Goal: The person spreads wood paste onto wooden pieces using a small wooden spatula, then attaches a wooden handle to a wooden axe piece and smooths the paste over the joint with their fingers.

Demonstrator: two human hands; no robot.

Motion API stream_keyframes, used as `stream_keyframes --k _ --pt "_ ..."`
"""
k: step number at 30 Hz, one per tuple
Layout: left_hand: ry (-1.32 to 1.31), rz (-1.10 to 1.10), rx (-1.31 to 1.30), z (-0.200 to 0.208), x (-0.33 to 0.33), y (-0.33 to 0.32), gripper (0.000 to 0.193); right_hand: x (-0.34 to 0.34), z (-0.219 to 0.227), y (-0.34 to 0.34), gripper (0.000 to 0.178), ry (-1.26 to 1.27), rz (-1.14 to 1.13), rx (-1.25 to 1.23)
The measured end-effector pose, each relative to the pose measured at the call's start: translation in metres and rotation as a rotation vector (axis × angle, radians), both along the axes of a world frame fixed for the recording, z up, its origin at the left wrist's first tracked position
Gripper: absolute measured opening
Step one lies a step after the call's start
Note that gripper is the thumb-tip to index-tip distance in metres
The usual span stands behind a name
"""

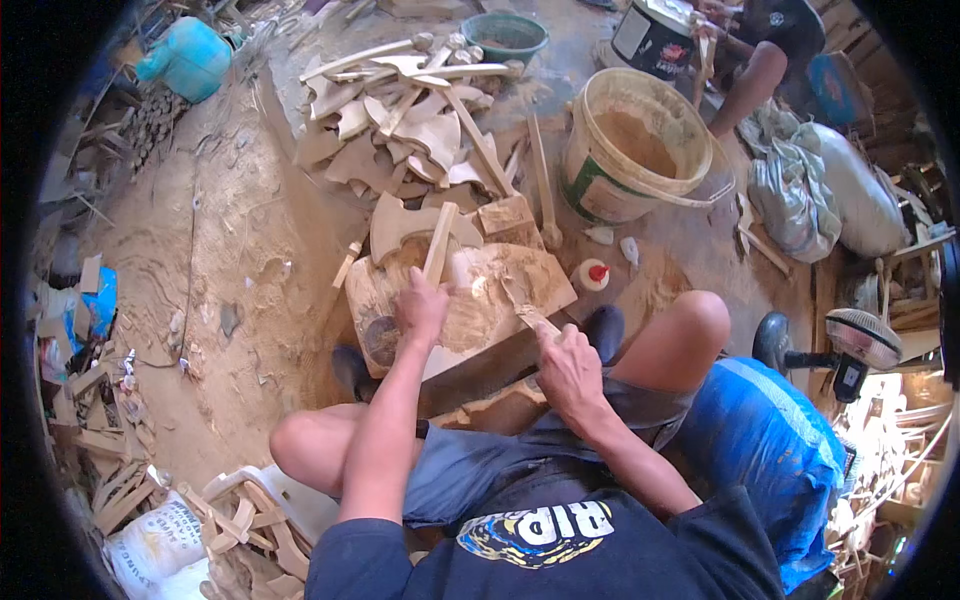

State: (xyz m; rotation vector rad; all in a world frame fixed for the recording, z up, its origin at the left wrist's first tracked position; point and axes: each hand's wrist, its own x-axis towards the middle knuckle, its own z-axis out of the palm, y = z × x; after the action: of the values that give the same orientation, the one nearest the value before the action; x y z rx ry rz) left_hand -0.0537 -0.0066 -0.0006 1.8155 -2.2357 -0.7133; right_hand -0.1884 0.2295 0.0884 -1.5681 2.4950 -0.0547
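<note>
My left hand (422, 305) is closed on the lower end of a pale wooden stick (440, 243). The stick's far end lies over an axe-head-shaped wood piece (397, 228); whether they are joined I cannot tell. Closed too, my right hand (570, 372) grips a thin flat wooden stick (527, 312). Its tip points at a heap of fine brown dust on the wooden work board (545, 268) in front of me. A dark round patch (381, 340) marks the board's left corner. Just right of the board stands a white bottle with a red cap (593, 274).
Beyond the board lies a pile of cut wood pieces (425, 130), with a green basin (505, 38) behind. A bucket of brown dust (640, 145) stands right of it. Another person's arm (750, 88) shows far right. A fan (862, 340) and blue sack (755, 430) are right of me.
</note>
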Motion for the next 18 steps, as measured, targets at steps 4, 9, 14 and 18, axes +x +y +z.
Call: stream_keyframes --k 4,9,14,18 --pt "-0.001 -0.004 0.096 0.016 -0.004 0.006 0.056 -0.025 0.021 0.002 0.052 -0.502 -0.228 -0.194" --pt "0.045 -0.128 0.088 0.018 0.015 -0.003 0.053 -0.037 0.028 0.000 0.052 -0.908 -0.298 -0.295" --pt "-0.145 -0.285 0.016 0.047 0.043 -0.003 0.046 -0.052 0.019 0.005 0.053 -0.848 0.014 -0.430" --pt "-0.290 -0.466 0.028 0.079 0.077 -0.003 0.035 -0.067 0.070 -0.012 0.051 -0.407 0.278 -0.230"
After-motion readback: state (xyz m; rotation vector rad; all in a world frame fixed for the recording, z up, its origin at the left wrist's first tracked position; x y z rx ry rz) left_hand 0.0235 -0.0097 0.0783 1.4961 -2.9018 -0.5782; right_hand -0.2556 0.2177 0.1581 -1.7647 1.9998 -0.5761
